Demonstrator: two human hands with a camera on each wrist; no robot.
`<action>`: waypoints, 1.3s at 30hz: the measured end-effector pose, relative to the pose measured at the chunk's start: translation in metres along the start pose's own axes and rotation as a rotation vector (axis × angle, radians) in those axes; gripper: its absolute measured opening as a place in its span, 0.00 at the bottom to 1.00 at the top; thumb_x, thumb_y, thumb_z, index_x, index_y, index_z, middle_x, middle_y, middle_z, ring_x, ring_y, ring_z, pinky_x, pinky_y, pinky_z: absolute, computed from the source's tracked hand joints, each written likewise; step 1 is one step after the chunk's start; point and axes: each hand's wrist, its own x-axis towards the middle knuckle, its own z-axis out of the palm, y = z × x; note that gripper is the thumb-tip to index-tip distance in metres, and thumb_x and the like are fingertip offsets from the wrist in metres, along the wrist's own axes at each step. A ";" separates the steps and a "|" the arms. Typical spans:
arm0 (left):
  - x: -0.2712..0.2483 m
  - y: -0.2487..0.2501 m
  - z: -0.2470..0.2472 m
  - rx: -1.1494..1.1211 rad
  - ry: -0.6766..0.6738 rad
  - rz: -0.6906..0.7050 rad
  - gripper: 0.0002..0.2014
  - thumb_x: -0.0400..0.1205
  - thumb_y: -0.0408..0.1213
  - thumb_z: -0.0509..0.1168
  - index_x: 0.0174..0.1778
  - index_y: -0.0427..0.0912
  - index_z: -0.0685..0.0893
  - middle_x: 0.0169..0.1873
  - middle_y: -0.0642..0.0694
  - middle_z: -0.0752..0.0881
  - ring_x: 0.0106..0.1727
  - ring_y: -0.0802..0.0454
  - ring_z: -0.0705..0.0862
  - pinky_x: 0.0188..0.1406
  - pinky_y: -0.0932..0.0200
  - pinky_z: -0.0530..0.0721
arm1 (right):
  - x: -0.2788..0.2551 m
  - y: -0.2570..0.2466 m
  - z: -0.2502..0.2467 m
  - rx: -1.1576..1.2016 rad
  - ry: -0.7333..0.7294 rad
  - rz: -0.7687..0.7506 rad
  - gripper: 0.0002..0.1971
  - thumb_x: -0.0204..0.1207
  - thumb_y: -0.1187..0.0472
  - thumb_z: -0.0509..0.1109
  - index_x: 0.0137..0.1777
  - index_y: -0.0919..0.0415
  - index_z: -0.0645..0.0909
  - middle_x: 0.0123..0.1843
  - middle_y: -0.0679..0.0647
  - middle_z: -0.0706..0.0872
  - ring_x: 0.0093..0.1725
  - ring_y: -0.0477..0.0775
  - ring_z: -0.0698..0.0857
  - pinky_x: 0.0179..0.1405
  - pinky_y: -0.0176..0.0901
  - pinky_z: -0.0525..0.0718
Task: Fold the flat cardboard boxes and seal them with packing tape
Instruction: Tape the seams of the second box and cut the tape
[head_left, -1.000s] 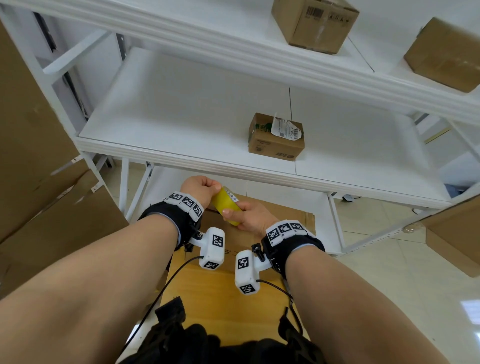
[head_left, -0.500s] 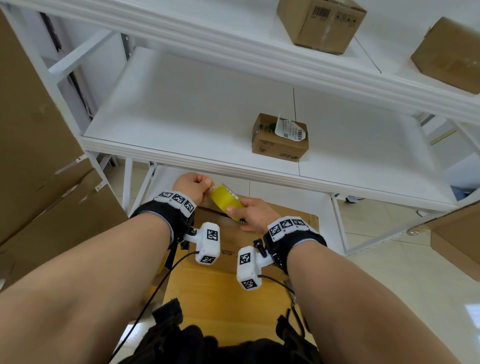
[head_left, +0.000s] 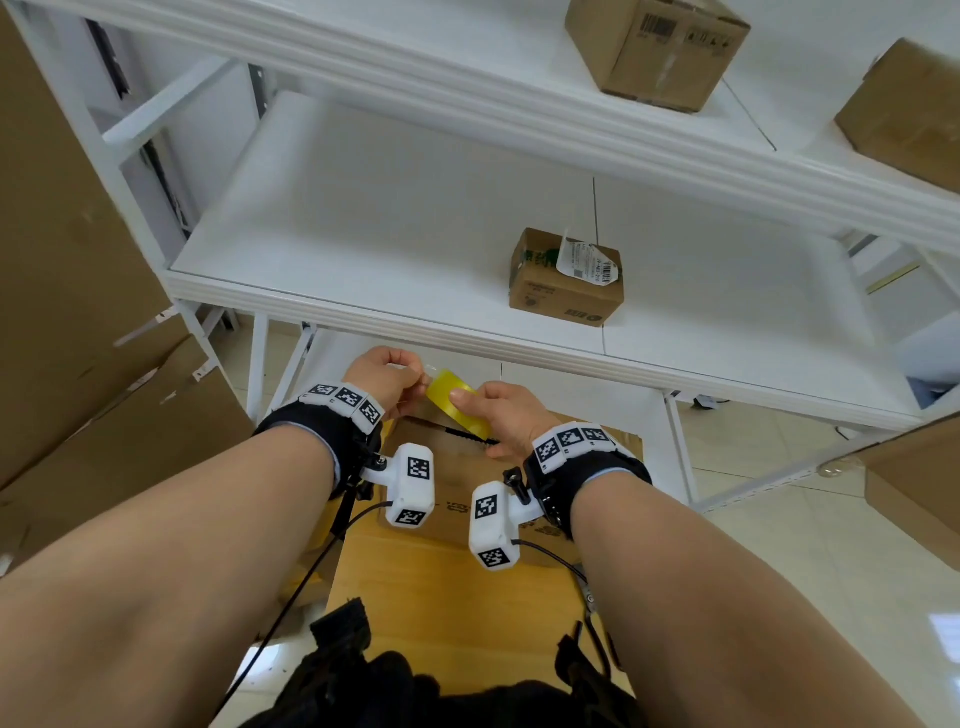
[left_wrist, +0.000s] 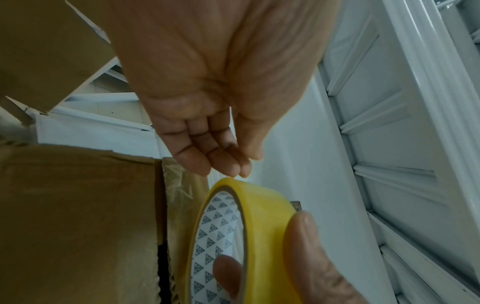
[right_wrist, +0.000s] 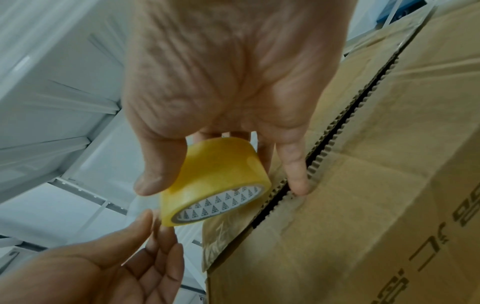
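Observation:
A brown cardboard box (head_left: 457, 597) stands below me, with a dark gap (right_wrist: 337, 127) between its top flaps. Over its far end my right hand (head_left: 493, 415) grips a yellow tape roll (head_left: 441, 387), thumb on the outer face and fingers behind it. That hand's little finger (right_wrist: 296, 176) rests on the flap edge by the gap. My left hand (head_left: 395, 371) is just left of the roll, and its fingertips (left_wrist: 233, 168) meet at the roll's rim (left_wrist: 228, 181), pinching the clear tape end. Crinkled old tape (right_wrist: 221, 232) clings to the box's end.
A white shelf unit (head_left: 363, 312) rises right behind the box, with a small labelled carton (head_left: 566, 280) on its middle shelf and bigger cartons (head_left: 654, 47) above. Flat cardboard sheets (head_left: 67, 260) lean at the left. Another box (head_left: 914, 467) is at the right.
The roll has tilted slightly in my right hand. My left fingers have drawn a little to the left at its rim, and a short clear strip now shows between them and the roll.

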 end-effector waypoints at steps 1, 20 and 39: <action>-0.001 0.001 0.000 -0.028 -0.021 -0.021 0.08 0.84 0.26 0.60 0.44 0.43 0.79 0.37 0.43 0.86 0.34 0.53 0.82 0.40 0.55 0.84 | 0.001 -0.001 -0.001 0.000 -0.004 0.006 0.19 0.73 0.37 0.74 0.44 0.54 0.80 0.57 0.53 0.82 0.61 0.57 0.81 0.59 0.61 0.87; -0.015 0.004 -0.005 -0.070 -0.260 -0.127 0.21 0.79 0.24 0.52 0.59 0.43 0.85 0.33 0.47 0.80 0.36 0.51 0.76 0.44 0.53 0.79 | -0.006 -0.015 -0.005 0.119 -0.027 0.087 0.12 0.74 0.50 0.77 0.52 0.54 0.83 0.65 0.61 0.78 0.65 0.65 0.79 0.58 0.68 0.87; -0.005 -0.002 -0.008 0.228 -0.132 0.205 0.07 0.78 0.23 0.70 0.44 0.39 0.88 0.39 0.41 0.87 0.39 0.51 0.87 0.36 0.66 0.88 | -0.014 -0.018 -0.011 0.184 -0.034 0.119 0.26 0.76 0.40 0.73 0.66 0.56 0.77 0.66 0.57 0.80 0.64 0.61 0.82 0.58 0.67 0.87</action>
